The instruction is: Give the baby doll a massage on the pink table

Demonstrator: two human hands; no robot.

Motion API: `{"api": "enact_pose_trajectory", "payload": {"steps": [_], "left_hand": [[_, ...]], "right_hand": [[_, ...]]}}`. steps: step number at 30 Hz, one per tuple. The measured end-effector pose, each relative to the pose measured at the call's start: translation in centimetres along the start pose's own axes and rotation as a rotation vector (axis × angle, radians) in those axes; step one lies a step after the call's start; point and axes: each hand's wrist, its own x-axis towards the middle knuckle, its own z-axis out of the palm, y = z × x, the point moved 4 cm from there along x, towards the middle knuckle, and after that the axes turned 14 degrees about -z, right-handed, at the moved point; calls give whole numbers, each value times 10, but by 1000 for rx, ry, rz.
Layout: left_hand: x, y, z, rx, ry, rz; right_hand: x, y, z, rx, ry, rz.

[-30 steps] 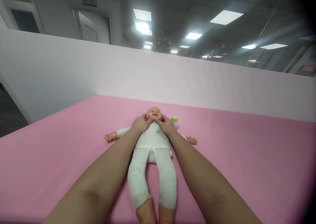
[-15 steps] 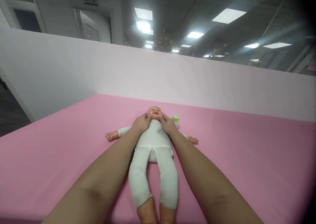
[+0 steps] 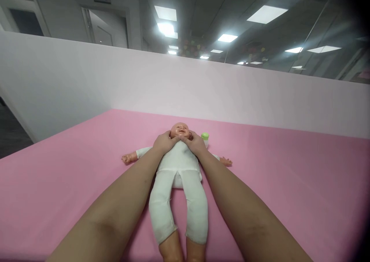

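Note:
A baby doll (image 3: 179, 177) in a white cloth suit lies on its back on the pink sheet (image 3: 72, 169), arms spread, head toward the far wall. My left hand (image 3: 164, 142) rests on its left shoulder and neck, thumb under the chin. From the other side my right hand (image 3: 195, 143) lies on the shoulder, thumb meeting the left one below the doll's chin. Both hands cup the neck and jaw of the doll's head (image 3: 179, 131). Its bare feet are cut off by the bottom edge.
A small bottle with a green cap (image 3: 205, 136) stands just right of the doll's head, behind my right hand. A white partition wall (image 3: 115, 84) runs along the far edge of the pink surface. Dark floor shows at the far left.
My thumbs slid from the doll's cheeks down to meet under its chin. The view shifted slightly; the doll stays in place.

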Motion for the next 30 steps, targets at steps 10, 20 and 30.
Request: {"api": "enact_pose_trajectory", "payload": {"steps": [10,20,30], "left_hand": [[-2,1,0,45,-6,-23],[-1,2,-1,13,48,-19],[3,-1,-2,-4,54,-40]], "right_hand": [[3,8,0,38,-6,-56],[6,18,4,-56,41,-82],[6,-13,-5,-275,64,-167]]}}
